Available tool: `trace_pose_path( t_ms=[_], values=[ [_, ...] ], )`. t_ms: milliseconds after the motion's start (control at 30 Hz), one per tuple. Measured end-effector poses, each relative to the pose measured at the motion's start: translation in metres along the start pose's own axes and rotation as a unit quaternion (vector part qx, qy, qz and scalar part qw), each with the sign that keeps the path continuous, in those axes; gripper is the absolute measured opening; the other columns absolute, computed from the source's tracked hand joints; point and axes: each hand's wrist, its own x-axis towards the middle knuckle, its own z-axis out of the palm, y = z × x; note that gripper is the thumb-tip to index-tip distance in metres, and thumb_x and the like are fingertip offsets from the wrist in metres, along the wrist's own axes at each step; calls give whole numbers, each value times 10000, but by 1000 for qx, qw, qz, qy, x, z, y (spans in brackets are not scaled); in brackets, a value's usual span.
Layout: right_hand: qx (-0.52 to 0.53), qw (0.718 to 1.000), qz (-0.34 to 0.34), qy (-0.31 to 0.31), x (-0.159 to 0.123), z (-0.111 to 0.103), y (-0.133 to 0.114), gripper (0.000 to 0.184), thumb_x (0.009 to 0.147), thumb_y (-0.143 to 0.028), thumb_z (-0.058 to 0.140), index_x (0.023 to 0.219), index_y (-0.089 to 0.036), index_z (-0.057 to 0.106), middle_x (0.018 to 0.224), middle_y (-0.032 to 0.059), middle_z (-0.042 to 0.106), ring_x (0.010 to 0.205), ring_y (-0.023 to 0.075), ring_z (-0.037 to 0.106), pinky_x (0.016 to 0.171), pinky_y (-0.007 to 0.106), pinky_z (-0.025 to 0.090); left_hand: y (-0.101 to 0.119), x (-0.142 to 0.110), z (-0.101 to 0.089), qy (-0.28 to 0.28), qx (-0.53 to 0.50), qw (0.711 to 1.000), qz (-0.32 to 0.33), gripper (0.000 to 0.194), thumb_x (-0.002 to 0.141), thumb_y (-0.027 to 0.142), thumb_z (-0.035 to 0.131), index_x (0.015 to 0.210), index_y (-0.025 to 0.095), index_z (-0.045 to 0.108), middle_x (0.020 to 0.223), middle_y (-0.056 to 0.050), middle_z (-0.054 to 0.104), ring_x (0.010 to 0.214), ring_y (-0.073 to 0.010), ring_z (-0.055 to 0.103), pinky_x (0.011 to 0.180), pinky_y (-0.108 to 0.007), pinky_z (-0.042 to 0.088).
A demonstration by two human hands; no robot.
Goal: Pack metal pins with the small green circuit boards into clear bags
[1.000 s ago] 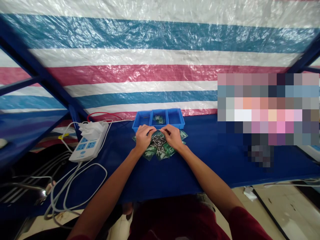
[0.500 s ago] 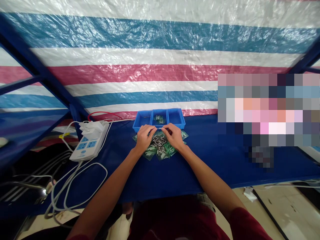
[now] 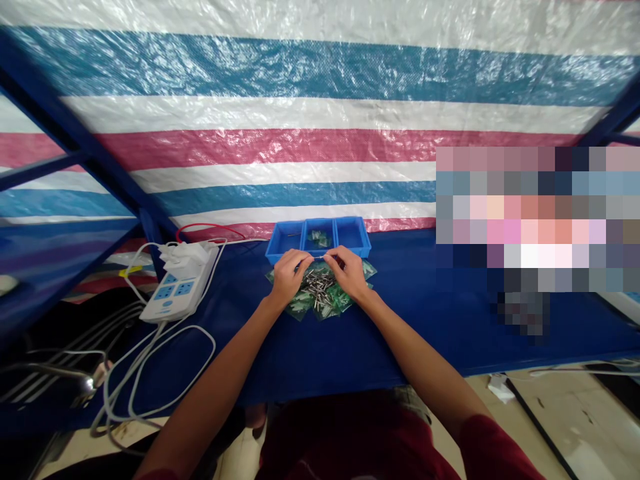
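Observation:
A short thin metal pin (image 3: 319,257) spans the gap between my two hands, level and pinched at both ends. My left hand (image 3: 291,275) is closed on its left end, thumb against fingertips. On the other end, my right hand (image 3: 347,272) pinches in the same way. Below them lies a heap of loose metal pins (image 3: 320,287) on small green-tinted clear plastic bags (image 3: 300,305). Just behind the hands stands a blue tray (image 3: 367,252) with three compartments. The middle one holds green bags (image 3: 319,238); a thin pin lies in the left one.
A white power strip (image 3: 173,293) with plugged-in adapters and looping cables (image 3: 213,347) lies on the blue table (image 3: 320,367) at left. Striped plastic sheeting (image 3: 280,147) hangs behind, with a blue metal frame (image 3: 90,163). The right side is pixelated.
Both hands stay almost still over the heap, still pinching the pin. My right fingertips have shifted very slightly. The tray and heap look the same.

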Motion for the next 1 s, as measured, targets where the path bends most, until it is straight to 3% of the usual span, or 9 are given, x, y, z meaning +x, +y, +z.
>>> trace_pose_path(
  t_ms=[300, 567, 767, 1000],
  values=[
    [13, 1000, -1, 2, 0, 1, 1, 313, 941, -460, 478, 923, -189, 633, 792, 29, 618, 599, 134, 505, 607, 270, 422, -2, -1, 0, 0, -1, 1000, -9, 195, 930, 292, 539, 810, 174, 638, 776, -34, 682, 731, -145, 626, 682, -260, 481],
    [-5, 1000, -28, 0, 0, -1, -2, 357, 964, -434, 443, 760, -199, 617, 696, 18, 553, 639, 147, 502, 622, 279, 403, 0, -1, 1, 13, -16, 1000, -5, 134, 915, 269, 570, 877, 177, 659, 806, -34, 698, 715, -137, 626, 684, -257, 483],
    [17, 1000, -14, 4, -1, 0, -1, 282, 948, -427, 485, 933, -190, 638, 796, 28, 614, 605, 131, 503, 614, 270, 421, 0, -1, 1, 4, -20, 1000, -12, 195, 926, 279, 546, 798, 175, 652, 770, -33, 690, 711, -140, 619, 681, -266, 478],
    [-7, 1000, -16, 1, 0, 1, 3, 348, 957, -451, 450, 829, -191, 643, 744, 32, 604, 657, 155, 536, 649, 281, 422, 10, 0, 5, 50, -93, 987, -122, 185, 838, 347, 663, 770, 179, 698, 714, -12, 700, 639, -135, 618, 636, -264, 486]
  ],
)
